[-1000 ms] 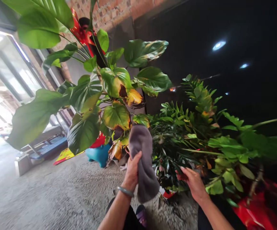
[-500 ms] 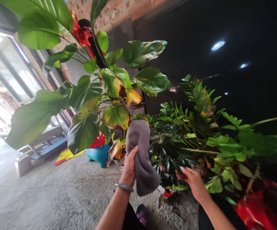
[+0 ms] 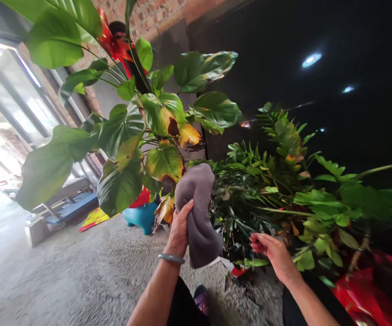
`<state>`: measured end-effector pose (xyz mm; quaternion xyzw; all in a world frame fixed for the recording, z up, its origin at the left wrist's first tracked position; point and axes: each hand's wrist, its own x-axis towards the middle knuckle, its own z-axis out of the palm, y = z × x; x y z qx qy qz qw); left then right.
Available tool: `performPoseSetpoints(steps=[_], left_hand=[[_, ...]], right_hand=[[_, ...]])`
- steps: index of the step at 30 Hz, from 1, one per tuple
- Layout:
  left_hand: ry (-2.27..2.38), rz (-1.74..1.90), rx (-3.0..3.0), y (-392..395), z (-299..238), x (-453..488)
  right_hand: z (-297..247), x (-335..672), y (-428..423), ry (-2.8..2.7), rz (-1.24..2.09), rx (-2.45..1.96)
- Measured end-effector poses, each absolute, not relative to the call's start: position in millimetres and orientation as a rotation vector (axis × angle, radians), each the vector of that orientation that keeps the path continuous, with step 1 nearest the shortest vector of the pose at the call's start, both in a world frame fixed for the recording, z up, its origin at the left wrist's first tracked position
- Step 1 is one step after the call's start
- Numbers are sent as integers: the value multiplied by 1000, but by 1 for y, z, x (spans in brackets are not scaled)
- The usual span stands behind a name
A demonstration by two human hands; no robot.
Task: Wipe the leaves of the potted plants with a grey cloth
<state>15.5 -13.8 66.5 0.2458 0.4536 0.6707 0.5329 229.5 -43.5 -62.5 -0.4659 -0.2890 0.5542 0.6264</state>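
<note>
With my left hand (image 3: 179,228) I am gripping a gray cloth (image 3: 200,217) near its middle, my thumb lying across its front and the other fingers mostly hidden behind it. The cloth is hanging in front of me, its upper end covering part of my view of the large-leaved plant (image 3: 164,162), whose lower leaves are yellowing and browning; I cannot tell whether it is touching them. A bracelet (image 3: 171,258) is circling my left wrist. My right hand (image 3: 275,256) is hovering apart from the cloth, near the dense foliage (image 3: 243,192), its fingers curling inward; I cannot tell whether they are pinching anything. Beyond my left hand, a blue animal-shaped object (image 3: 141,216) is standing on the rough gray floor (image 3: 80,276), and a yellow-and-red sheet (image 3: 94,218) is lying just left of it. A red bow (image 3: 114,43) is showing among the upper leaves, and shiny red material (image 3: 365,296) is resting at my lower right.
</note>
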Motion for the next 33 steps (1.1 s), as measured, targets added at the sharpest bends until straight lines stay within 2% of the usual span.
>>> performPoseSetpoints(steps=[6,8,11,14,16,18,24,27,31,33], left_hand=[[1244,1090,601,-53,-6,26],[1203,1001,643,-71,-12,20],[1151,1144,715,-73,19,11],[1070,1427,723,-46,62,10],[1033,1558,634,-28,72,16],[1082,1548,546,-21,60,23],[1204,1027,639,-69,-6,30],[1160,1097,712,-78,17,28],[1029,1401,759,-47,71,43],[979,1454,740,-31,78,56]], right_hand=[[-66,237,-46,-638,1259,-1027],[-69,240,-47,-626,1235,-1027],[-70,240,-48,-609,1215,-1010],[-69,238,-49,-616,1240,-998],[-68,237,-50,-642,1246,-1009],[-68,239,-52,-688,1226,-1043],[-67,253,-59,-886,1046,-1220],[-68,255,-63,-946,989,-1263],[-69,249,-66,-984,1008,-1225],[-72,246,-68,-964,1068,-1197]])
